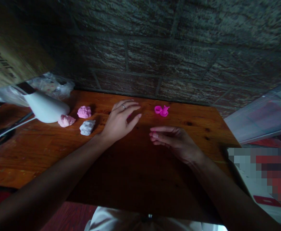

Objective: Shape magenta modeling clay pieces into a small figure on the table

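Over the middle of the wooden surface (198, 126), the left hand (117, 120) has its grip loosely spread, thumb apart from the fingers; a bit of bright pink (130, 116) shows in the gap, mostly hidden, so can't tell if it's touched; the right hand (180, 142) has its fingertips pressed together, pinching a tiny pink piece (153, 133); just beyond them, near the brick wall (190, 61), sit small magenta shapes (163, 111); off to the left there's a pink clump (84, 112), a paler pink lump (66, 120) and a white lump (87, 127), beside a white rounded base (46, 107).
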`<state>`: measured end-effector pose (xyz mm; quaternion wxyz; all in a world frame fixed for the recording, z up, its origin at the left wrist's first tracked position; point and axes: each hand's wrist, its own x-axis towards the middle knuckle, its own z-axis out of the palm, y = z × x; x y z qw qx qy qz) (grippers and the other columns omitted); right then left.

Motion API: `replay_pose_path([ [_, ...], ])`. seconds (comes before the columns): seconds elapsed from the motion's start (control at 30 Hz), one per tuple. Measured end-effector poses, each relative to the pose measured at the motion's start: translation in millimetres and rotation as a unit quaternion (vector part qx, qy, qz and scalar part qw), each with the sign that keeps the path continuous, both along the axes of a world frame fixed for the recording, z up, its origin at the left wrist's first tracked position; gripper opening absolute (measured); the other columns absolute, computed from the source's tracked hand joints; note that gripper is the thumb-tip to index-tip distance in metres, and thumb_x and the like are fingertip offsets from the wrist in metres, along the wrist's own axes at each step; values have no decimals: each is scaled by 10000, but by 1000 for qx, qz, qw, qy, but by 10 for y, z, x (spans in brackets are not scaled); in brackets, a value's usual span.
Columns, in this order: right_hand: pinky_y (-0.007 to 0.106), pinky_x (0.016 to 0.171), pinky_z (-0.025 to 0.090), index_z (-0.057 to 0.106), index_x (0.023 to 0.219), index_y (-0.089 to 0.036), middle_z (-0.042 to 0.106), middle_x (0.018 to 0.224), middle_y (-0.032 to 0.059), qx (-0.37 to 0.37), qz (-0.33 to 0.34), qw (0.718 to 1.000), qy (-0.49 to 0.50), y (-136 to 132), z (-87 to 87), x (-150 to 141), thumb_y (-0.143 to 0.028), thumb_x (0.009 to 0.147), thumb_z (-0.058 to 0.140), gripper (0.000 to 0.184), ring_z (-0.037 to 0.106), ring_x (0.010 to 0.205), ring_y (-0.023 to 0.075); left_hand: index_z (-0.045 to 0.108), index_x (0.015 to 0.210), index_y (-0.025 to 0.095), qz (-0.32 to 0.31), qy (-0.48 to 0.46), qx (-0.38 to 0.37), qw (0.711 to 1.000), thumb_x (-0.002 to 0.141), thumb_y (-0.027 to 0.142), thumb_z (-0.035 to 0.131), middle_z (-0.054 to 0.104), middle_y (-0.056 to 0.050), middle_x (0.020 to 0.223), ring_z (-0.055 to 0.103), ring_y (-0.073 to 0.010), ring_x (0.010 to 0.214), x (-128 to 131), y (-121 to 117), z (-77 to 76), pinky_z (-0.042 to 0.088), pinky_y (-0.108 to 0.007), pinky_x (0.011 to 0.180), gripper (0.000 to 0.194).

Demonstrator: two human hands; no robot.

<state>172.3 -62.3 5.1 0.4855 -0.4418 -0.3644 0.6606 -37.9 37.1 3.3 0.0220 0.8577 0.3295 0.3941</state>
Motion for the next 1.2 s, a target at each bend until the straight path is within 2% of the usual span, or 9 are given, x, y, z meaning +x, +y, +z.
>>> replay_pose_path([
  [0.17, 276, 738, 634, 832, 913, -223, 816, 865, 31, 7, 15, 1000, -11, -1, -3, -8, -332, 703, 925, 254, 754, 770, 136, 729, 1117, 200, -1, 3, -6, 1000, 966, 296, 609, 753, -102, 1238, 670, -277, 1216, 0, -9, 12, 503, -495, 1073, 215],
  [0.3, 260, 670, 605, 819, 843, -208, 788, 786, 20, 21, 34, 999, -27, -4, 24, -19, -399, 688, 928, 269, 712, 680, 119, 733, 1103, 195, -8, -2, -1, 1000, 969, 284, 605, 752, -107, 1232, 671, -273, 1212, 2, -16, 17, 508, -478, 1068, 206],
  [0.5, 242, 621, 559, 803, 782, -211, 752, 713, 0, 37, 26, 997, -60, -6, 37, -19, -425, 680, 923, 266, 668, 630, 108, 742, 1077, 184, -24, -14, 5, 1000, 971, 263, 606, 755, -113, 1212, 682, -267, 1189, 10, -35, 32, 520, -460, 1059, 190],
  [0.67, 268, 695, 566, 835, 894, -242, 806, 852, 24, 63, 1, 996, -61, -4, -1, -12, -361, 737, 896, 206, 712, 744, 131, 747, 1057, 197, -34, -22, 0, 999, 971, 259, 606, 769, -99, 1189, 692, -254, 1175, 28, -55, 39, 529, -453, 1053, 176],
  [0.8, 304, 750, 588, 833, 1016, -275, 819, 942, 36, 53, 22, 997, -43, -12, -2, -8, -376, 781, 868, 258, 733, 800, 145, 748, 1047, 203, -44, -32, -2, 998, 966, 249, 612, 777, -91, 1171, 696, -249, 1172, 40, -61, 32, 532, -455, 1057, 164],
  [1.0, 251, 662, 569, 838, 943, -234, 793, 832, 17, 64, 43, 996, -50, -23, 7, -5, -374, 796, 860, 204, 681, 668, 101, 748, 1056, 185, -56, -36, 15, 998, 959, 225, 626, 778, -100, 1158, 704, -248, 1147, 45, -56, 24, 545, -442, 1039, 161],
  [1.2, 256, 701, 583, 837, 994, -270, 816, 942, 23, 101, 27, 990, -92, -20, -8, -4, -367, 830, 828, 191, 715, 785, 130, 750, 1046, 164, -73, -52, 45, 995, 937, 202, 660, 786, -114, 1126, 719, -260, 1108, 48, -30, -7, 562, -453, 1000, 147],
])
